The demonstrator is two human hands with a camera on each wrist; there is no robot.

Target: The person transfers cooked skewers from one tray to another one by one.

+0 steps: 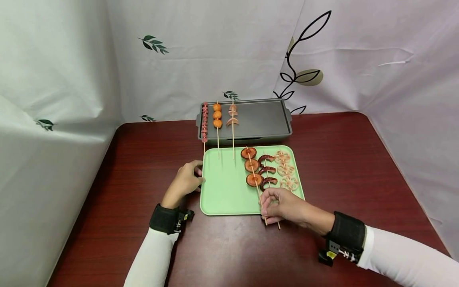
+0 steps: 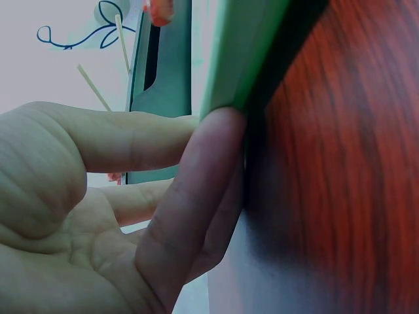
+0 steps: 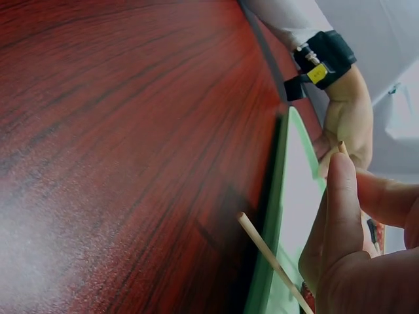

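A light green tray (image 1: 226, 191) lies on the table. My left hand (image 1: 184, 181) holds its left edge, with thumb and fingertips at the rim (image 2: 226, 72) in the left wrist view. My right hand (image 1: 285, 205) pinches the lower stick of a skewer of three brown-edged mushroom slices (image 1: 252, 165), over the tray's front edge. The stick's end (image 3: 343, 148) shows above the fingertips in the right wrist view. Right of it on the tray lie a skewer of dark red curled tentacle pieces (image 1: 267, 170) and one of pale lotus root slices (image 1: 285, 170), its lower end hidden by the hand.
Behind the tray stands a dark grey grill plate (image 1: 263, 119). On its left side lie a skewer of pink pieces (image 1: 204, 121), one of orange balls (image 1: 217, 115) and one of pale pink slices (image 1: 232, 115), sticks pointing towards the tray. White patterned cloth (image 1: 215, 48) surrounds the table.
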